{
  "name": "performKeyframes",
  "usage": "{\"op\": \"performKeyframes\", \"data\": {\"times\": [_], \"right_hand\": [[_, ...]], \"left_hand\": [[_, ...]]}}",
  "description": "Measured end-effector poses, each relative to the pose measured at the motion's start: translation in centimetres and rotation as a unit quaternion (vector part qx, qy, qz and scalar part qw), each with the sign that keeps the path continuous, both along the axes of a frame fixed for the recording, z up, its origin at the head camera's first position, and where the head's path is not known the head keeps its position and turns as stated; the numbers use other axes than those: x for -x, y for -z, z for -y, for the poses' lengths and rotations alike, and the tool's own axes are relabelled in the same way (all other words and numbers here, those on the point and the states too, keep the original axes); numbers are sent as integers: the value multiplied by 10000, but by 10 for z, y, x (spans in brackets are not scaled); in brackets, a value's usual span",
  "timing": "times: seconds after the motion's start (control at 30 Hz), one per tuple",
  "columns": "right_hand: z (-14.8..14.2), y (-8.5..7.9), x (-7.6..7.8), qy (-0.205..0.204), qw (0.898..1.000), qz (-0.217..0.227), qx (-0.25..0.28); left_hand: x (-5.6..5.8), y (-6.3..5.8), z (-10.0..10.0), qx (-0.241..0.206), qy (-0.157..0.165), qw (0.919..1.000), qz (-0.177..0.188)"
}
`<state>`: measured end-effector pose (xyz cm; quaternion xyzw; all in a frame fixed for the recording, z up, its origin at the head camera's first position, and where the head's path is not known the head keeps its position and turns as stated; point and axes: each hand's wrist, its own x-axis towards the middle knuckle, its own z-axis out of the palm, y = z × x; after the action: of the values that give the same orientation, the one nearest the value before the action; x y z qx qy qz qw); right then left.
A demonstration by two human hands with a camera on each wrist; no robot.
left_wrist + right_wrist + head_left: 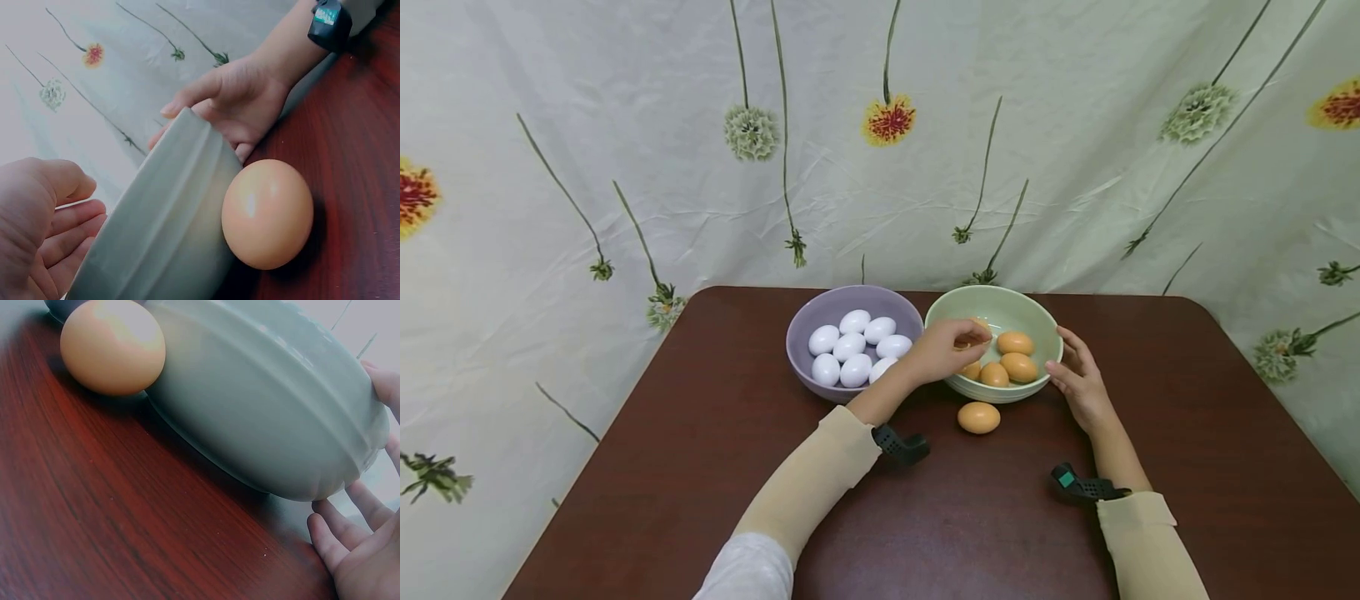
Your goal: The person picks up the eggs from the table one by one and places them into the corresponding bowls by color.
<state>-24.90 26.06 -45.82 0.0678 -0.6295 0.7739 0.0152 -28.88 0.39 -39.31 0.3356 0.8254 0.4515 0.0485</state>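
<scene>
My left hand [947, 350] reaches over the near left rim of a light green bowl [936, 312]. Its fingers are loosely bent, and I see nothing between them. Inside the bowl lie several brown eggs [1018, 367], some partly hidden behind this hand. On the bowl's right side, my right hand [1081, 383] holds the wall, thumb at the rim and fingers spread along the outside [369, 531]. One more brown egg [978, 417] lies on the table just in front of the bowl; in the left wrist view this egg [267, 214] appears close beside the bowl's wall.
A purple bowl [797, 350] of several white eggs [849, 347] stands left of the green bowl, under the left forearm's far end. Both bowls are near the back edge of the dark brown table [700, 467]. Behind hangs a flower-patterned cloth [850, 192].
</scene>
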Motion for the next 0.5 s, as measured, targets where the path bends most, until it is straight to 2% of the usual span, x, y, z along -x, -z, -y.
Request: {"op": "performKeyframes", "data": {"times": [0.3,0.5], "right_hand": [[-3,2,1,-17,10000,-60,58],[-1,1,0,-45,10000,-62,20]], "left_hand": [[-21,1,6,-251,-137,9995,-92],[-36,5,10,-597,-178,9980,-120]]}}
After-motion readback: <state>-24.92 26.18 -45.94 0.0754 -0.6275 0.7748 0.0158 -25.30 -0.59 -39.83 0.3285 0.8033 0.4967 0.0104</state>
